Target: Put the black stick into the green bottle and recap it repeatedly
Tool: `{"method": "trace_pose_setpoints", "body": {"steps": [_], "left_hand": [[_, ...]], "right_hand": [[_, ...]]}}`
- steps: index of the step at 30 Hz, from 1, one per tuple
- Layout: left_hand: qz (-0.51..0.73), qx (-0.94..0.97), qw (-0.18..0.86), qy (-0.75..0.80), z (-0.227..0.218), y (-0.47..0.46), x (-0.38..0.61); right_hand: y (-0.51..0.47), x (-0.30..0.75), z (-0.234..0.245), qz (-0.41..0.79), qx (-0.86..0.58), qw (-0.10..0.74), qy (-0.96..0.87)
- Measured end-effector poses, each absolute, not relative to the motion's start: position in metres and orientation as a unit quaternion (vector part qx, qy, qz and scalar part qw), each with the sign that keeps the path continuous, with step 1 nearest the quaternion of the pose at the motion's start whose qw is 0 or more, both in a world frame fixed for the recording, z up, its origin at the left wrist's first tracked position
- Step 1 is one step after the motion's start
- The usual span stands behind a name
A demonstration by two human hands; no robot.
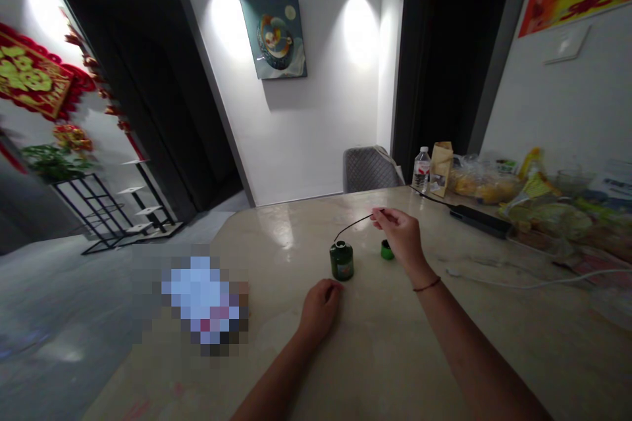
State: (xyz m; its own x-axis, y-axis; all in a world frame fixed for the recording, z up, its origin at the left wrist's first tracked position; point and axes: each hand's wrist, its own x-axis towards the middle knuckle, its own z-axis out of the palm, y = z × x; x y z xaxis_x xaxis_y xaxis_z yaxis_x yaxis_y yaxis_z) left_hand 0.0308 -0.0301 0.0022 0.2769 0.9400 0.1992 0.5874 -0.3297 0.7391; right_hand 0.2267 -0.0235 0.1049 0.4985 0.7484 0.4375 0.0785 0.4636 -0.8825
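A small dark green jar (pixel 342 261) stands open on the beige marble table (pixel 385 355). My right hand (pixel 402 235) is raised just right of it and pinches a thin dark stick or wire (pixel 353 224) whose far end reaches down to the jar's mouth. A red string circles that wrist. Partly hidden behind my right hand, a green lid (pixel 386 250) lies on the table. My left hand (pixel 320 307) rests on the tabletop just in front of the jar, fingers curled, close to its base.
A black power brick (pixel 478 220) with cable, a white cable (pixel 533 284), food bags (pixel 538 207), a water bottle (pixel 421 171) and a paper bag (pixel 441 167) crowd the table's right side. A grey chair (pixel 368 170) stands behind the far edge. A pixelated patch (pixel 200 296) lies left.
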Motion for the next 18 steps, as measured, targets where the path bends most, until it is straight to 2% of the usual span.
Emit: {"method": "trace_pose_setpoints", "body": {"steps": [5, 18], "left_hand": [[0.317, 0.753, 0.272, 0.508, 0.000, -0.030, 0.030], [0.316, 0.749, 0.278, 0.511, 0.004, -0.031, 0.031]], "right_hand": [[-0.037, 0.228, 0.123, 0.159, -0.439, 0.770, -0.435], [-0.068, 0.236, 0.154, 0.075, -0.436, 0.742, -0.504]]}}
